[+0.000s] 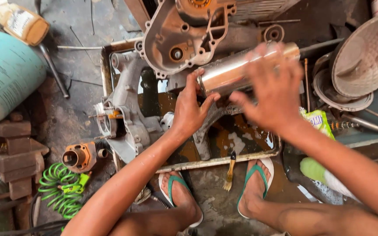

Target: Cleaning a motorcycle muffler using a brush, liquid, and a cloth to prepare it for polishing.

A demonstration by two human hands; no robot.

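Oily tray [224,161] — both hands grip metal cylinder [237,70], engine casings [184,35] crowding.

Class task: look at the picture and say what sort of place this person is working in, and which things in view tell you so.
Probably a small engine repair workshop: metal engine casings lie in an oily wash tray, a coiled green air hose sits nearby, and both hands hold a metal cylinder.

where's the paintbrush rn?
Head view, bottom centre: the paintbrush leans on the wash tray front rim, bristles down, between the person's two sandalled feet.
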